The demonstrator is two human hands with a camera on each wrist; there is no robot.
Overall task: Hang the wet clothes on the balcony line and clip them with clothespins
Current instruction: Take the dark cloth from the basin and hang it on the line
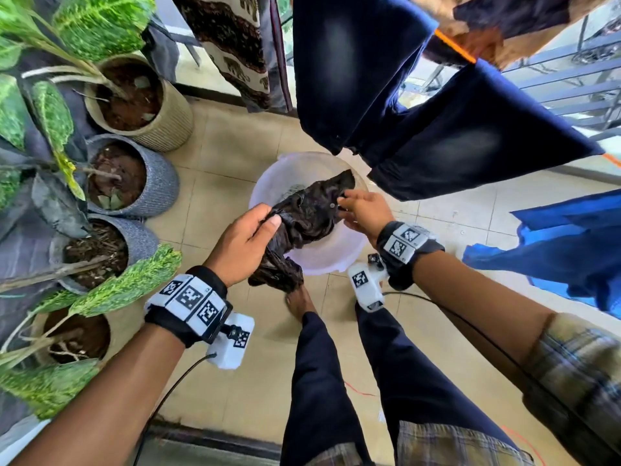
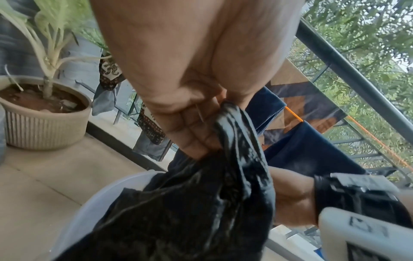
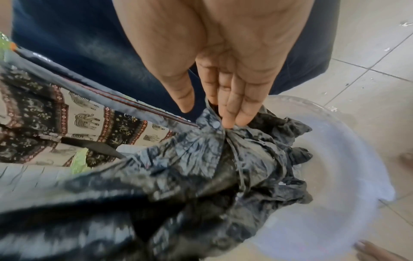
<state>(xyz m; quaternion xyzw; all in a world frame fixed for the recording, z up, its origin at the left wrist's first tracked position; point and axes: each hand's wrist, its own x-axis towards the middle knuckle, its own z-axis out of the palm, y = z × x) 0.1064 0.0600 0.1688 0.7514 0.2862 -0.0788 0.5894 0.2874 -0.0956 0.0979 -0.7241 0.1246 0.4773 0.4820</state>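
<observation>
Standing over the white plastic tub (image 1: 322, 257) at the centre of the head view, I have bare tiled floor (image 1: 235, 142) only in a narrow strip around it. Potted plants (image 1: 134, 95) crowd the left edge of the frame, dark blue jeans (image 1: 437, 129) hang from the orange line (image 1: 453, 45) across the upper right, and a bright blue cloth (image 1: 554, 250) closes off the right edge. An elephant-print cloth (image 1: 235, 45) hangs at the top centre.

My left hand (image 1: 245, 243) grasps the wet black garment (image 1: 302, 223), fingers and thumb curled round a twisted bunch of it just above the tub's near-left rim. My right hand (image 1: 363, 210) meets the garment's far end over the tub; its fingers (image 3: 232, 106) lie nearly straight, tips pressed into the fabric beside a small button, thumb held apart. The garment stretches between both hands, its lower tail dangling over my foot.
</observation>
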